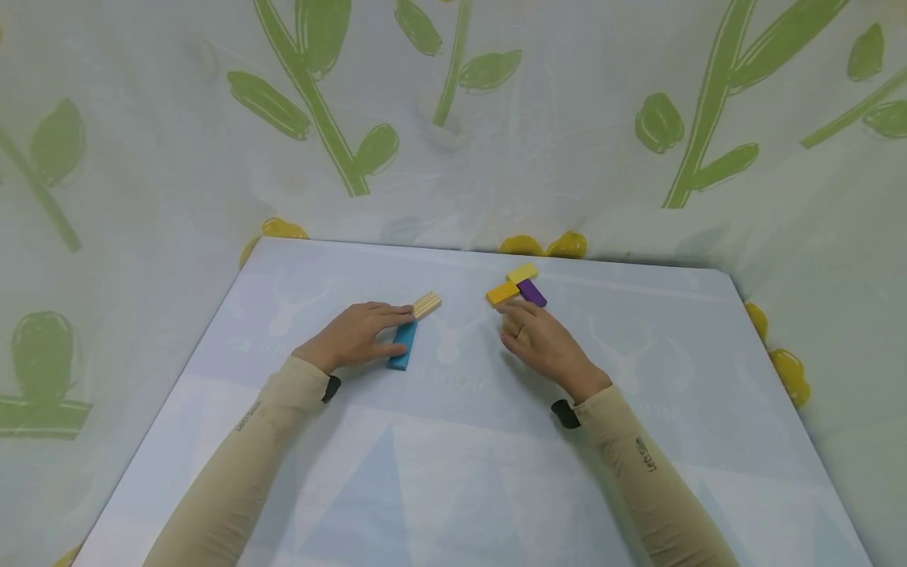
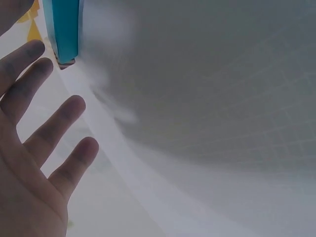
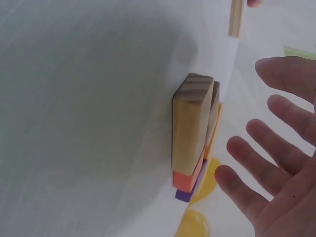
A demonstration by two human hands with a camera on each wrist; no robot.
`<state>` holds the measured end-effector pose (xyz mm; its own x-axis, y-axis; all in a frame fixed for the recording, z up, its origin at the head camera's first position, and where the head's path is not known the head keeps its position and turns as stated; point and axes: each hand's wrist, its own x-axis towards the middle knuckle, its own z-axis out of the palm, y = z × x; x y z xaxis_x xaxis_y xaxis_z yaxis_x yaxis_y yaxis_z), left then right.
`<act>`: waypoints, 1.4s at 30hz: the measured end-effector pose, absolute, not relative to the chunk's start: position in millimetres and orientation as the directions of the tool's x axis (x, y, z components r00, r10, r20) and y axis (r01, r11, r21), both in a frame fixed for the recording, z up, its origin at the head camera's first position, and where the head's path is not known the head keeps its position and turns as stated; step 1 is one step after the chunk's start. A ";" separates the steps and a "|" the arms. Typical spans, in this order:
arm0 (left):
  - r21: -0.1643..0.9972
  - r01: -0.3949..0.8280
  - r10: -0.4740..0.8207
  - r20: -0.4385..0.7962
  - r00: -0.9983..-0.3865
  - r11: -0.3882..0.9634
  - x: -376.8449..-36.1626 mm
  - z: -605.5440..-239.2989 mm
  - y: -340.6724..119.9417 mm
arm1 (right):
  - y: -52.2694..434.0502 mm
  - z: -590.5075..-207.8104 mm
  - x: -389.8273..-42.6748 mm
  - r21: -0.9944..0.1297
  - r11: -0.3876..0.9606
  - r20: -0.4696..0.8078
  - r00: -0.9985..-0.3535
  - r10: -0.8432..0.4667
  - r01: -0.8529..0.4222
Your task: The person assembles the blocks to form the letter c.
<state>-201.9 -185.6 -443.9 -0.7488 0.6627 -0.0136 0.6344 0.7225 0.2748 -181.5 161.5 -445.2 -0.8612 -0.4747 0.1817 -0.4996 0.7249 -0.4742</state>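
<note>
Head view: blue block (image 1: 406,334) lies partly under left grip (image 1: 359,335).

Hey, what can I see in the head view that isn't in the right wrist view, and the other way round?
Only the head view shows the blue block, the pale yellow block and both sleeves.

Only the right wrist view shows the coral block and the palm side of the right hand. It also shows a plain wood block clearly; I can't tell whether any of that shows in the head view.

Both share the right hand, the purple block and the orange-yellow block.
</note>
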 end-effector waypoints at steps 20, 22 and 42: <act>0.289 0.616 0.655 -0.056 -0.753 0.733 -212.8 -450.7 -185.7 | 178.4 -443.8 -190.5 -0.416 0.708 0.203 -0.817 -0.539 -0.571; 0.296 0.611 0.652 -0.059 -0.756 0.734 -213.2 -451.0 -184.9 | 177.5 -441.3 -192.2 -0.400 0.704 0.205 -0.806 -0.555 -0.587; 0.310 0.594 0.643 -0.077 -0.762 0.742 -213.6 -448.3 -177.6 | 164.4 -436.6 -210.1 -0.359 0.816 -0.087 -0.855 -0.511 -0.452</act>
<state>-213.6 -177.6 -448.3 -0.7624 0.6426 -0.0768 0.5941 0.7420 0.3104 -210.1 164.4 -436.6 -0.8550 -0.5114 -0.0865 -0.4520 0.8164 -0.3594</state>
